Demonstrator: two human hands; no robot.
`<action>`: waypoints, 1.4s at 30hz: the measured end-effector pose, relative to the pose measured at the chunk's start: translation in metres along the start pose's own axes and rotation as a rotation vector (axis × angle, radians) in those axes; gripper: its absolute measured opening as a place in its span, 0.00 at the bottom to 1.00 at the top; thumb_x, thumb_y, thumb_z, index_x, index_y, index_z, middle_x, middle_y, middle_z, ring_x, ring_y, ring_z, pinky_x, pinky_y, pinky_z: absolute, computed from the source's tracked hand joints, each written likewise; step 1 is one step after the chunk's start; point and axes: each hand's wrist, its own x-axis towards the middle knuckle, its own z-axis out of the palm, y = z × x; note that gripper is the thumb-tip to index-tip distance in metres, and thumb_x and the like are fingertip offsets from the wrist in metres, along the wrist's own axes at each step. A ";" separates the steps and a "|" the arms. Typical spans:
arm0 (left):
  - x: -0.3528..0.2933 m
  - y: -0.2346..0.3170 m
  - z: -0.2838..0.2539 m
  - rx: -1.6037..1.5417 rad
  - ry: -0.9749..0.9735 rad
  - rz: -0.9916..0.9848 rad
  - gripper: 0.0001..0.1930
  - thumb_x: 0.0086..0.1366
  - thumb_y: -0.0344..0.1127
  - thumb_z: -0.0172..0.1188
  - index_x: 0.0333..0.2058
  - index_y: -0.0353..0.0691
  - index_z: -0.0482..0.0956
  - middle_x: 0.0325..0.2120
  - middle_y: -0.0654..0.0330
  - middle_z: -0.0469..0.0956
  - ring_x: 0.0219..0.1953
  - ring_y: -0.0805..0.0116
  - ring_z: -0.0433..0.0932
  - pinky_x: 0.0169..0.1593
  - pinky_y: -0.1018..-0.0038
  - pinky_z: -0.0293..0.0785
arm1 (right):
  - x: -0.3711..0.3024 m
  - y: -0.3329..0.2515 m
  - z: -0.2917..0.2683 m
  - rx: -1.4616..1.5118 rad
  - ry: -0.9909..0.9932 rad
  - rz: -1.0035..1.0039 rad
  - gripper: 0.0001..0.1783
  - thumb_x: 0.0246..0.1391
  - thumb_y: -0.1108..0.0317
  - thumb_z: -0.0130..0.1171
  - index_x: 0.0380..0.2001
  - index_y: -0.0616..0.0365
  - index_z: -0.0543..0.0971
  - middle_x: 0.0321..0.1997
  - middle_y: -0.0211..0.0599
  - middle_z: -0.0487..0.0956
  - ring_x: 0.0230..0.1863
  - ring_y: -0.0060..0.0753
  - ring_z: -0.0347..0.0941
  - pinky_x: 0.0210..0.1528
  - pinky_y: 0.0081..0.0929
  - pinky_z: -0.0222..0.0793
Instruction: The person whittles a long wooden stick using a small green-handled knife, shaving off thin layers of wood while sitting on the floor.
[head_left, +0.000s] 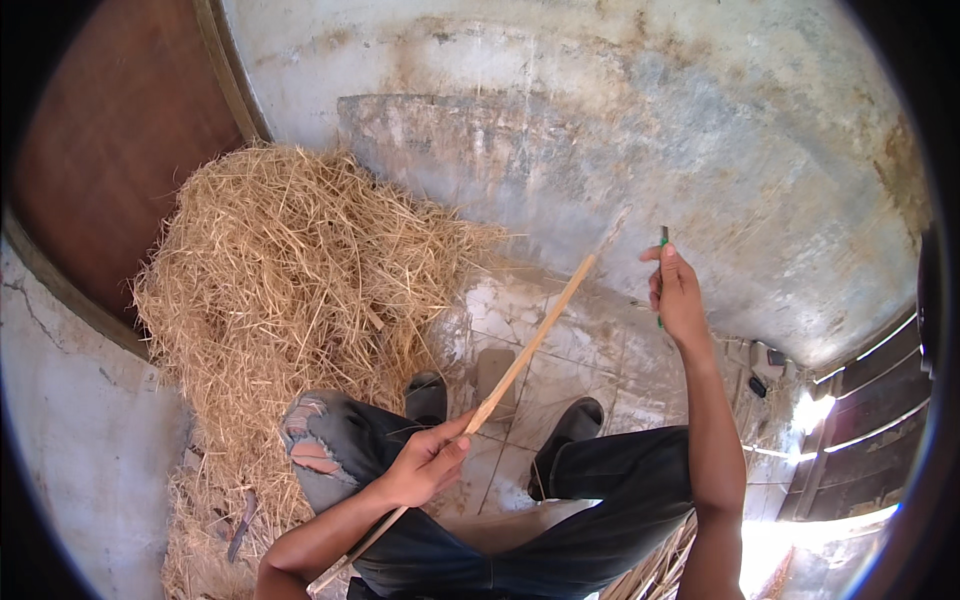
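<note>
Left grip [428, 467]: wrapped round the long stick [530, 352], which slants out over the floor [575, 372] | Right grip [680, 300]: pinching a thin green tool [664, 237], apart from the stick's thin tip | Best hold the stick still, left fingers away from the tool

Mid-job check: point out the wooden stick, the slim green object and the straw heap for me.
Wooden stick [528, 348]: head view, midway along its shaft.
Slim green object [664, 237]: head view, its exposed upper end.
Straw heap [300, 250]: head view, its upper middle.
</note>
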 end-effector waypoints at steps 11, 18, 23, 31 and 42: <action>0.003 -0.002 0.004 0.091 0.027 0.002 0.29 0.81 0.37 0.47 0.75 0.39 0.53 0.17 0.72 0.57 0.14 0.83 0.55 0.19 0.81 0.56 | -0.049 -0.046 0.042 -0.379 -0.212 -0.281 0.21 0.71 0.53 0.55 0.34 0.62 0.78 0.19 0.49 0.72 0.19 0.48 0.66 0.25 0.39 0.62; 0.004 0.001 0.007 0.126 0.087 0.011 0.30 0.80 0.37 0.50 0.75 0.39 0.54 0.20 0.75 0.56 0.19 0.86 0.55 0.22 0.81 0.53 | -0.091 -0.049 0.067 -0.488 -0.404 -0.298 0.20 0.71 0.52 0.54 0.31 0.57 0.77 0.20 0.53 0.76 0.24 0.62 0.74 0.26 0.52 0.66; 0.005 -0.002 0.006 0.102 0.098 0.019 0.29 0.80 0.37 0.50 0.75 0.40 0.54 0.20 0.76 0.56 0.18 0.86 0.53 0.22 0.81 0.52 | -0.080 -0.049 0.075 -0.444 -0.296 -0.343 0.23 0.71 0.51 0.55 0.29 0.60 0.76 0.17 0.52 0.72 0.18 0.58 0.69 0.23 0.46 0.63; 0.007 0.005 0.001 0.044 0.149 0.051 0.29 0.80 0.38 0.49 0.74 0.40 0.55 0.18 0.74 0.57 0.15 0.85 0.54 0.20 0.81 0.53 | -0.111 -0.051 0.092 -0.490 -0.447 -0.399 0.22 0.71 0.50 0.52 0.28 0.55 0.75 0.16 0.51 0.74 0.20 0.61 0.74 0.22 0.52 0.66; 0.002 0.006 0.005 0.036 0.053 0.114 0.29 0.80 0.36 0.48 0.75 0.40 0.54 0.18 0.75 0.57 0.16 0.85 0.55 0.20 0.81 0.52 | -0.064 -0.035 0.082 -0.251 -0.161 -0.273 0.23 0.71 0.53 0.54 0.27 0.60 0.74 0.15 0.44 0.69 0.17 0.43 0.69 0.22 0.41 0.61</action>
